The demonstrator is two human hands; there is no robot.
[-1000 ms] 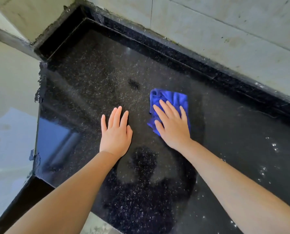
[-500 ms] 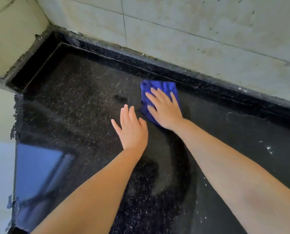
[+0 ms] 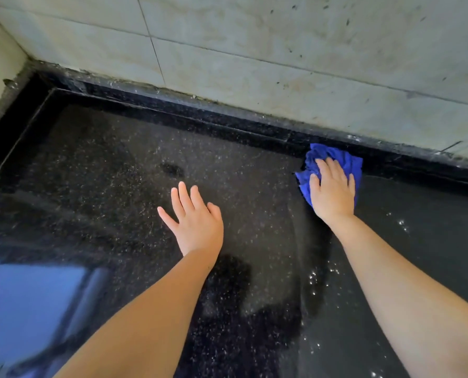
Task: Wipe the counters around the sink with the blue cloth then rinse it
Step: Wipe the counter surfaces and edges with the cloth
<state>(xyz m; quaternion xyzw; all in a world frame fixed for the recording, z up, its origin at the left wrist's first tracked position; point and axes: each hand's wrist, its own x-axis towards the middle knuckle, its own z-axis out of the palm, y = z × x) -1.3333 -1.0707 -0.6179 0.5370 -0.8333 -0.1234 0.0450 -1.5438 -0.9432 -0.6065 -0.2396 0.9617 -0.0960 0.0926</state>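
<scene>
Wiping step under way, cloth at the back edge of the tabletop.

Nearest, left hand (image 3: 193,221) spread, fingers straight, low over or resting on the speckled black tabletop (image 3: 96,170); contact not clear. Farther, right hand (image 3: 332,188) flat, fingers together, pressing the bunched blue cloth (image 3: 333,159) against the raised black lip (image 3: 227,115) below the tiled wall (image 3: 254,50). Droplets to the right suggest more to wipe. Next, likely a sweep along that lip, then rinsing. No sink or other container in view.

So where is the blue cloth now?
In the head view, right of centre: the blue cloth lies under the right hand, against the counter's raised back edge.
</scene>
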